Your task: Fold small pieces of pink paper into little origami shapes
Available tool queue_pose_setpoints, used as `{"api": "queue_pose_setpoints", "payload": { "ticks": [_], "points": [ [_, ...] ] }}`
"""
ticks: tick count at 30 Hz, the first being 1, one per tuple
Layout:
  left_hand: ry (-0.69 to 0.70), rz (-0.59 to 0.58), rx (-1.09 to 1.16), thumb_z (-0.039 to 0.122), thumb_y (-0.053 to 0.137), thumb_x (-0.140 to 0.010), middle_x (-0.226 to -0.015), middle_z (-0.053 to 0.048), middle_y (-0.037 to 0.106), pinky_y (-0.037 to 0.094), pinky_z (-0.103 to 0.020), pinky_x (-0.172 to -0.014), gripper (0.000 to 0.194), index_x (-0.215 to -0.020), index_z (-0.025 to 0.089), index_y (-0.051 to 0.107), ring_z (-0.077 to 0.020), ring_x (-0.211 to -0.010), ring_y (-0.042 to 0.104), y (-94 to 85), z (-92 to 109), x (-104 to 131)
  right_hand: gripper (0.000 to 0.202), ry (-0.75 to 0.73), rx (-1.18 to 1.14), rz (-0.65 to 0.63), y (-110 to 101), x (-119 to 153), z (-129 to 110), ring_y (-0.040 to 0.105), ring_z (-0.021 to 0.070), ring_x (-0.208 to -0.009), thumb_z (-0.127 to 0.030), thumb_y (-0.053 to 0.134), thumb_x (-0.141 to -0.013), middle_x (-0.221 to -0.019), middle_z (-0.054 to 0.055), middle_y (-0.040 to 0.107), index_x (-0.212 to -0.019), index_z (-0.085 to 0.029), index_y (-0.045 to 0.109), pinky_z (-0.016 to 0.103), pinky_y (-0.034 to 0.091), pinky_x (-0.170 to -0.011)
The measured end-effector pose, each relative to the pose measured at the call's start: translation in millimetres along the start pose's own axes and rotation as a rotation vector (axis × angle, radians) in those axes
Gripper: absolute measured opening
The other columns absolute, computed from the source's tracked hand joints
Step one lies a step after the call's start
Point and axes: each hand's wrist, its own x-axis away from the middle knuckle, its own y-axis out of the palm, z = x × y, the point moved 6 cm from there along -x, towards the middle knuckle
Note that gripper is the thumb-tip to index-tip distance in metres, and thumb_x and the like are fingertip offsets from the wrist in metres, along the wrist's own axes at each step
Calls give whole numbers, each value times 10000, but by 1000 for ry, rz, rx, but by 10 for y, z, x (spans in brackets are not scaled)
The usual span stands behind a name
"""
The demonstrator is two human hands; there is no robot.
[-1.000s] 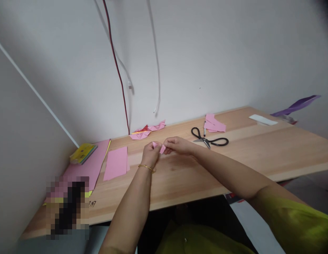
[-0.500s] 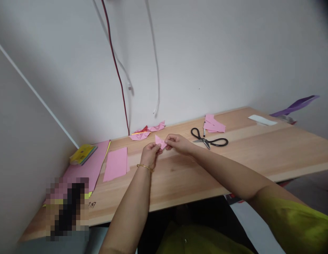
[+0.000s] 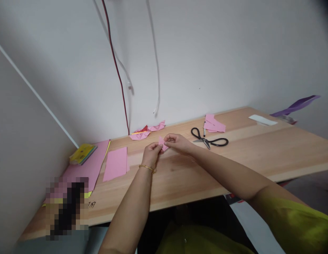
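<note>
A small folded pink paper piece point(image 3: 164, 145) is held up over the middle of the wooden table point(image 3: 179, 180). My left hand point(image 3: 152, 154) pinches its left side between thumb and fingers. On its upper right, my right hand point(image 3: 177, 143) grips it with thumb and fingertips, partly covering it. Behind my hands lie folded pink paper pieces point(image 3: 140, 135) with a red one point(image 3: 144, 129) among them, near the wall. To the left is a stack of pink paper rectangles point(image 3: 115, 165).
Black-handled scissors point(image 3: 205, 141) lie open right of my hands. Behind them are pink scraps point(image 3: 214, 124) and a pen point(image 3: 204, 131). A white strip point(image 3: 262, 120) sits far right. Large pink sheets point(image 3: 99, 158) bear a yellow packet point(image 3: 82, 153). Cables point(image 3: 118, 74) hang along the wall.
The folded paper has shifted slightly right and turned between my fingers. My left hand has moved a little right, and my right hand a little left at the fingertips.
</note>
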Motion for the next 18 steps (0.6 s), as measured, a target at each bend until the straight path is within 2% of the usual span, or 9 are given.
{"api": "queue_pose_setpoints", "payload": {
  "ticks": [6,12,18],
  "points": [
    [39,14,-37,353,650,-637,-551,-3,575,365,-214,-538,222,-629,133,626,-87,-505,484,-21,-3,-17,252,-19,-27,3,7,-1,4,504,97,-672,-337,639,-690,-729,-11,548,-846,-156,560,228,395,-643],
    [65,75,-93,295,611,-645,-539,-4,579,374,-213,-552,173,-660,128,655,-89,-515,492,-32,41,-11,195,-46,-53,-11,32,16,-25,491,94,-648,-316,608,-712,-712,-17,549,-818,-156,573,226,379,-635],
    [-14,40,60,248,591,-618,-524,1,555,392,-214,-540,127,-604,124,615,-87,-502,493,30,18,0,146,-44,-35,-34,38,8,-7,522,111,-676,-281,588,-707,-714,-5,575,-773,-152,589,233,395,-651]
  ]
}}
